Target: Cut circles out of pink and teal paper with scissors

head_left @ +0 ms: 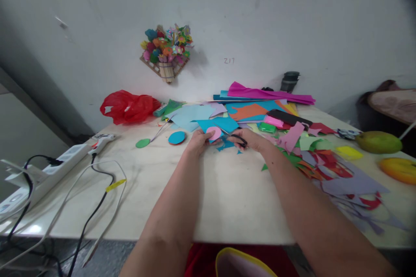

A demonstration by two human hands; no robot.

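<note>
My left hand [199,142] pinches a pink paper circle [213,133] laid against a sheet of blue paper [224,124]. My right hand [248,140] is closed around black-handled scissors [238,140], whose blades point left at the blue paper's edge. How far the blades are parted is too small to tell. Small blue scraps [226,145] lie on the table just under the hands. Left of my left hand are a blue paper circle [177,137] and a green circle [142,143] with a thin strip beside it.
Coloured paper scraps [325,160] cover the table's right side, near a green mango [378,142] and a yellow one [398,169]. A red plastic bag [128,107] sits at the back left. Power strips [61,169] and loose cables [107,181] occupy the left edge.
</note>
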